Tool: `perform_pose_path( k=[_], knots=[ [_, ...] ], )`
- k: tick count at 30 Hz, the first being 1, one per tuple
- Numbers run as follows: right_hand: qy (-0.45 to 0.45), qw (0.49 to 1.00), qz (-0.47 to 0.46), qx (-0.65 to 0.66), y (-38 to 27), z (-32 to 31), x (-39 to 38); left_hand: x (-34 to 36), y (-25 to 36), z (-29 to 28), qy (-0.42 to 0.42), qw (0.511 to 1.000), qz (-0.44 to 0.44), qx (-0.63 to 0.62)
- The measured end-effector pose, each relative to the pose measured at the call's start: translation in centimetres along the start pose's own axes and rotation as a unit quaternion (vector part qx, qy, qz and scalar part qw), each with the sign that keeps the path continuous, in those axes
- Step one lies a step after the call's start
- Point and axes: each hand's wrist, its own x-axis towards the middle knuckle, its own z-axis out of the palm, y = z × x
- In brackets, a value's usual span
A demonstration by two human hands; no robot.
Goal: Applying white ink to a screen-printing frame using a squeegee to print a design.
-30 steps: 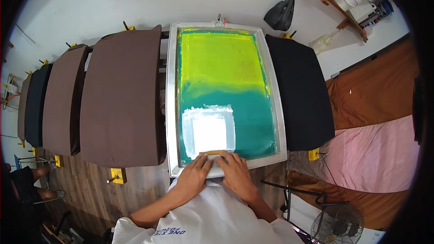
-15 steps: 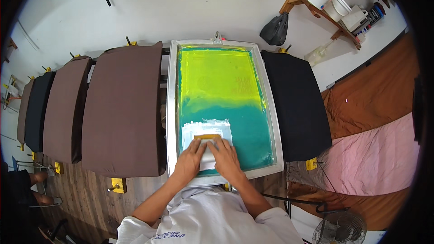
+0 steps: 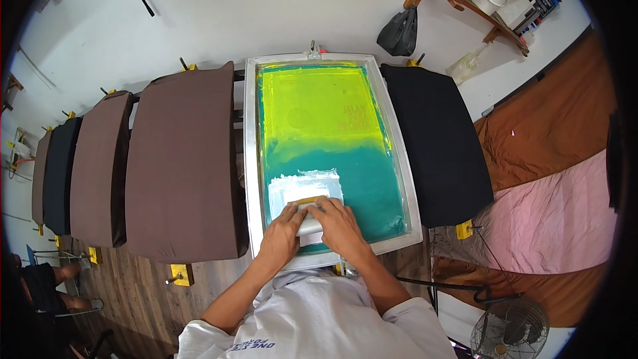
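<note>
Diffusely bright at centre and on the white wall (image 3: 266, 16) toward twelve o'clock, dim toward eight o'clock, shaded along the three-o'clock flanks of the brown panels (image 3: 179, 166), bowed by fisheye distortion, vignetted to black at the rim

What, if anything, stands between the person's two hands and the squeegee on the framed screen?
Nothing visible does. The left hand and right hand are directly on the squeegee, over the white ink on the framed screen.
</note>
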Motion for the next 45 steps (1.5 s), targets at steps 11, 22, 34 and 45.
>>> perform_pose_path(
  k=[11, 22, 34, 45],
  knots=[
    [0.083, 0.996, -0.016, -0.016, 0.3, 1.4, 0.1, 0.1, -0.6, 0.7, 0.039, 0.999, 0.010, 0.001],
    [0.016, 1.000, 0.008, 0.018, 0.3, 0.6, -0.5, -0.7, -0.2, 0.8, 0.016, 1.000, -0.017, -0.019],
    [0.056, 0.998, -0.004, 0.023, 0.1, 1.0, -1.3, -0.9, 0.2, 1.1, 0.040, 0.999, -0.002, -0.002],
    [0.038, 0.999, 0.019, 0.009, -0.6, 1.8, -2.1, -2.3, 0.3, 0.9, -0.004, 0.999, -0.025, -0.026]
  ],
)
